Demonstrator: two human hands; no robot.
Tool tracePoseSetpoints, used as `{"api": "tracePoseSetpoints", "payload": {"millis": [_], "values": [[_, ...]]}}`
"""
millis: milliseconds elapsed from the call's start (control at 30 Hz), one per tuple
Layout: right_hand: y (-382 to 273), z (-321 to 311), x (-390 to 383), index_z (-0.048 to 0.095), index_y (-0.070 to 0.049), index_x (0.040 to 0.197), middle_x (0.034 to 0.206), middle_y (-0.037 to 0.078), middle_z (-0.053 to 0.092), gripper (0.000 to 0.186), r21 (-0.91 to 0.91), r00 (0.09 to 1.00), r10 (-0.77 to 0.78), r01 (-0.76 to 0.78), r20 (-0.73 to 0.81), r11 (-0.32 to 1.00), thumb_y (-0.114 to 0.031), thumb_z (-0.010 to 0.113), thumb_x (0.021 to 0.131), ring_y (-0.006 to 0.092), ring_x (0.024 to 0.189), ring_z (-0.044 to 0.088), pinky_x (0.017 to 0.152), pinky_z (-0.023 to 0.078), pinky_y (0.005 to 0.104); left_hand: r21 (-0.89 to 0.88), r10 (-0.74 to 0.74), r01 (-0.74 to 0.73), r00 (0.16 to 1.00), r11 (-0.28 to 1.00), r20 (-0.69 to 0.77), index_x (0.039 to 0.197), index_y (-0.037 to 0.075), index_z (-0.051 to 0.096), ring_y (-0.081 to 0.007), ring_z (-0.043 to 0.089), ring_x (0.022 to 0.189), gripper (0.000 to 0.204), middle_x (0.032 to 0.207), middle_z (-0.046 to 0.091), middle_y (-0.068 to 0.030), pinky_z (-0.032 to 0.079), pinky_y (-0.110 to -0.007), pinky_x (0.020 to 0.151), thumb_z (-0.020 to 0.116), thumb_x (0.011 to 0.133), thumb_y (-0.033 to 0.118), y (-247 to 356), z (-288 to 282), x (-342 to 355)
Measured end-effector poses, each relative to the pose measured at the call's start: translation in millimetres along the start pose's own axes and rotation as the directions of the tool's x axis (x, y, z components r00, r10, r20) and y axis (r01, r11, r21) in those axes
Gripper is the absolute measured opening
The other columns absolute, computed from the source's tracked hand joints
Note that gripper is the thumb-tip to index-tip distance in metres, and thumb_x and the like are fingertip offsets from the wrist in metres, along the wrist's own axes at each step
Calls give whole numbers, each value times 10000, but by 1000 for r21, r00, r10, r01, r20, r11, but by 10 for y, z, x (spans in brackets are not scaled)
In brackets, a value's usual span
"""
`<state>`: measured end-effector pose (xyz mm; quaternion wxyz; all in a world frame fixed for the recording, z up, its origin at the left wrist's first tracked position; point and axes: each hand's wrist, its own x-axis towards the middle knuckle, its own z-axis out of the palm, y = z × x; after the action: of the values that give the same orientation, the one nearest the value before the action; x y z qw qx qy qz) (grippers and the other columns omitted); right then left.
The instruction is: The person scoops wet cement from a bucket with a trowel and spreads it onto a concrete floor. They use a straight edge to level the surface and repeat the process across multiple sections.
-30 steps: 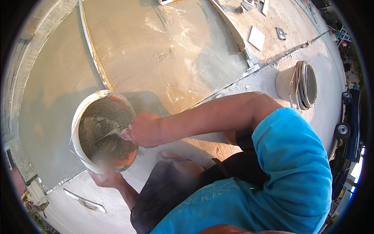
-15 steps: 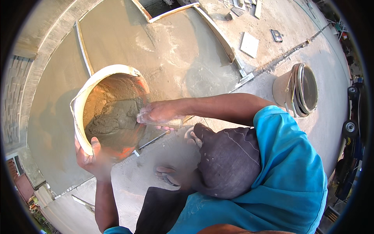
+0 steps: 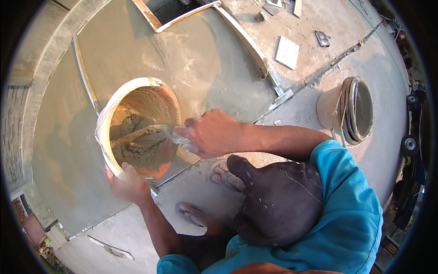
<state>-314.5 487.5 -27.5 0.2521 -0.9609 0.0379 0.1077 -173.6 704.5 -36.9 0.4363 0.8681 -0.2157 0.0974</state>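
My left hand [image 3: 130,183] grips the lower rim of a pale bucket [image 3: 109,157], thumb over the lip. The bucket tilts, its mouth facing me, with wet grey mortar [image 3: 153,148] and an orange-stained wall inside. My right hand [image 3: 212,134] is closed around the handle end of a trowel at the bucket's right edge. Its mortar-coated blade [image 3: 140,131] reaches into the bucket and looks nearly edge-on. Most of the handle is hidden by my fingers. Beneath and around the bucket lies smooth wet cement [image 3: 59,173].
Stacked buckets [image 3: 342,109] stand at the right. Wooden form boards [image 3: 242,39] frame the wet cement near a dark opening at the top. A white tile [image 3: 287,52] and rubble lie beyond. A curved strip [image 3: 110,248] lies lower left. My sandalled feet [image 3: 190,214] are below the bucket.
My right hand has turned over, its back now upward, and the trowel blade has gone from flat to nearly edge-on. Bucket and left hand appear slightly further right as the view shifts.
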Motion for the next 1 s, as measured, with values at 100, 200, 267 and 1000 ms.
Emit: {"api": "tracePoseSetpoints", "payload": {"millis": [100, 200, 267, 1000], "values": [[279, 127, 41, 566, -78, 1281, 866, 176, 667, 415, 161, 975, 218, -210, -37, 964, -349, 523, 969, 335, 689, 693, 593, 542, 479, -16, 226, -226, 974, 974, -1, 1329, -104, 534, -286, 623, 1145, 516, 1294, 615, -193, 489, -383, 968, 543, 844, 72, 104, 89, 6], [388, 287, 110, 573, -80, 1264, 788, 166, 658, 414, 693, 933, 196, -357, 303, 627, -363, 535, 964, 338, 670, 688, 604, 537, 482, -113, 260, -261, 965, 959, -21, 1323, -117, 531, -307, 611, 1156, 514, 1308, 592, -220, 488, -394, 967, 558, 860, 104, 94, 171, -33], [354, 297, 139, 575, -73, 1252, 760, 164, 653, 420, 822, 921, 41, -365, 387, 436, -374, 543, 960, 336, 670, 689, 610, 534, 487, -156, 183, -184, 983, 970, -22, 1317, -120, 533, -308, 613, 1144, 512, 1300, 588, -229, 491, -393, 957, 566, 866, 121, 76, 210, -49], [159, 254, -10, 597, -28, 1192, 940, 224, 689, 407, 281, 985, 162, -140, -56, 949, -338, 576, 929, 413, 808, 687, 709, 550, 517, -98, 210, -220, 972, 971, -102, 1234, -120, 602, -365, 614, 1175, 461, 1324, 575, -279, 498, -423, 987, 557, 788, -14, 5, 341, -153]]}}
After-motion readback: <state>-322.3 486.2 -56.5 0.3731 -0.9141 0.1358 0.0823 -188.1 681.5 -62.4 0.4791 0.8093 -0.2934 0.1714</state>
